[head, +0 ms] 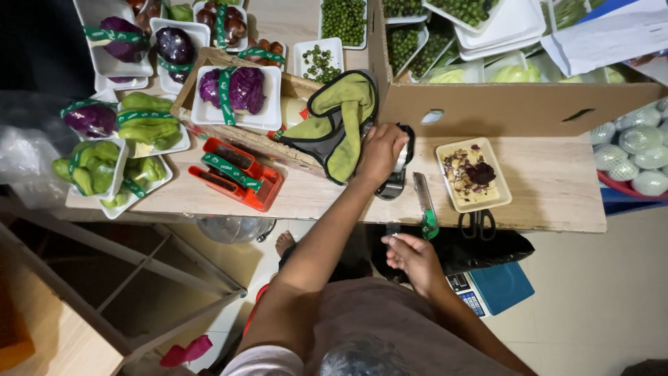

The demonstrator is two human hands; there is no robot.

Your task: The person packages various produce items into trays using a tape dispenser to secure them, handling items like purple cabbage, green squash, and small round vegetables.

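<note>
Left hand (pixel 379 154) is clamped over a black tape dispenser (pixel 395 182) on the wooden surface (pixel 557 188), just beside the green cloth (pixel 341 122). Right hand (pixel 414 259) pinches what looks like a strip of clear tape (pixel 392 228) down below the edge, hard to tell though. The dispenser's long axis runs roughly away from the person, mouth pointing back toward them. Risk: tape folding onto itself, or the nearby cutter (pixel 424 205) getting knocked off.

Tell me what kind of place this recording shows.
Likely a produce packing station. White foam trays of banded purple cabbage and green peppers crowd the wooden table, a cardboard box holds more trays, and a weighing scale sits on the floor.
</note>
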